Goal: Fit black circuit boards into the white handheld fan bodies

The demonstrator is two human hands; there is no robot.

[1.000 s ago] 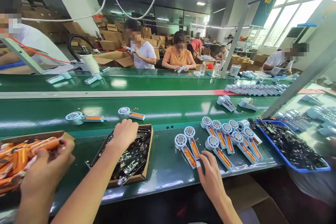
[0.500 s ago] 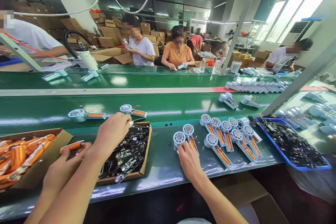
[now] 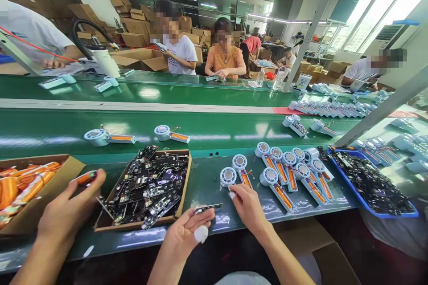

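My left hand (image 3: 187,231) is low at the bench's front edge, palm up, pinching a small black circuit board (image 3: 207,208). A white cot covers one fingertip. My right hand (image 3: 247,207) is closed on the handle end of a white fan unit (image 3: 228,177) that lies on the green bench and has an orange battery in it. Just left of my left hand, a cardboard box (image 3: 185,178) is heaped with black circuit boards. Another person's hand (image 3: 67,213) at the far left holds an orange battery (image 3: 86,177).
A second box (image 3: 67,173) of orange batteries stands at the far left. Several more fan units (image 3: 294,173) lie right of my right hand, beside a blue tray (image 3: 354,198) of boards. Two fan units (image 3: 96,137) lie on the green belt, and people work across it.
My left hand left the box of circuit boards and came back to the front edge with one board. My right hand stayed on the fan unit. The other person's hand drew an orange battery out.
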